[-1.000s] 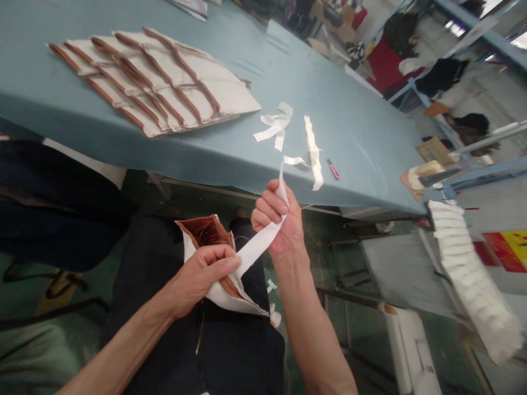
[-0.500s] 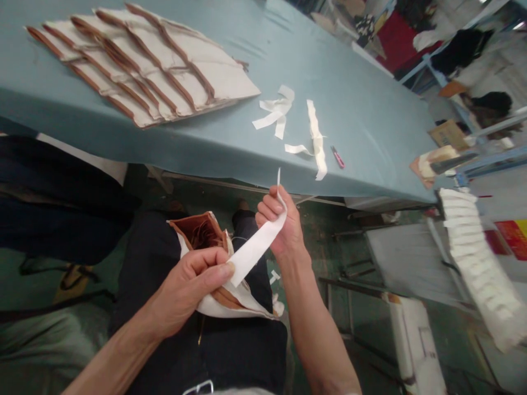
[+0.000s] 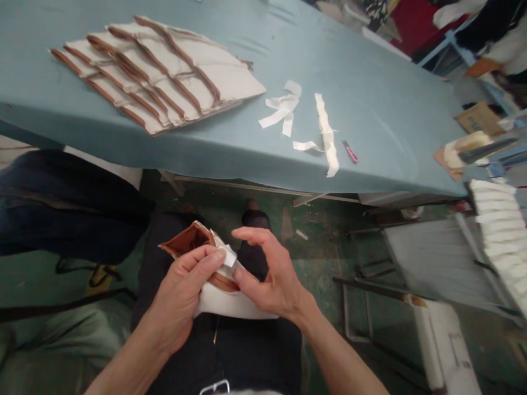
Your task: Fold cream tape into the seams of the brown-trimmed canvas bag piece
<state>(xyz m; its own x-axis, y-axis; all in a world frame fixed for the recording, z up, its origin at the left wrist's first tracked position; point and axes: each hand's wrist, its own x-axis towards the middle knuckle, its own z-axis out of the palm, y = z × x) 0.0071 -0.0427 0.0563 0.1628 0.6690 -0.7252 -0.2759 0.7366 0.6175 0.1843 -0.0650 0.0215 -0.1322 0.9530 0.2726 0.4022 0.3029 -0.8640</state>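
On my lap lies a white fabric piece with brown lining, its brown pocket-like end standing open at the upper left. My left hand pinches a short white strip between thumb and forefinger, over the edge of this piece. Just to the right is my right hand, its thumb by the brown edge and its forefinger lifted away, with a gap between them. Only a small length of the strip shows past my left fingers.
A blue-covered table spans the view ahead. It bears a stack of white pieces with brown edges, several loose white strips, a wavy cream strip and pink thread snips. At right stands a metal frame.
My right hand has let go of the long white strip's far end and come down beside my left hand. The strip now lies short and bunched at the fabric piece.
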